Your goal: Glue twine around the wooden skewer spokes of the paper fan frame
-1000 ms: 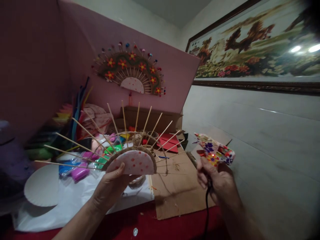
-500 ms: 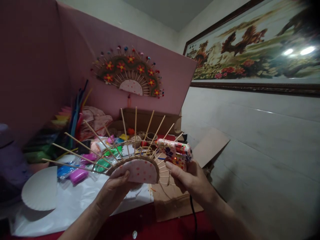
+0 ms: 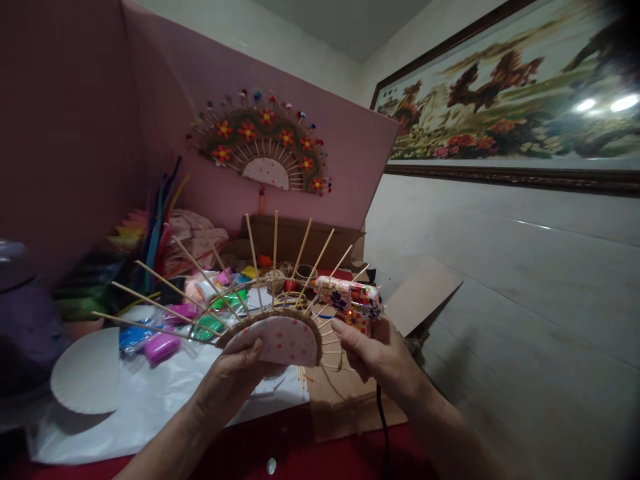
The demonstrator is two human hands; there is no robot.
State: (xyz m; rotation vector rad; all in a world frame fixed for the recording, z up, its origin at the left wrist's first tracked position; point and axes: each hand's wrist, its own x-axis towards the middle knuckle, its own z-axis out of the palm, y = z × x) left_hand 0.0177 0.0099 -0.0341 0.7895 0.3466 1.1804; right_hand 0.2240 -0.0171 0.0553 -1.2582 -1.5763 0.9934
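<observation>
Over the red worktop (image 3: 295, 440), toward its front edge, is a big stick fan (image 3: 289, 339). The left hand (image 3: 235, 370) pinches the fan's pink spotted bottom, thumb in front, other fingers hidden behind. The right hand (image 3: 373, 350) is curled round a flowery glue gun (image 3: 346, 298), its tip near the fan. A tiny clear disc (image 3: 271, 466) lies toward the front edge.

The red table (image 3: 295, 443) carries a white sheet (image 3: 155, 417) on the left, a flat piece of cardboard (image 3: 333, 412) just beside it, and a small clear disc (image 3: 271, 465) nearer the person.
</observation>
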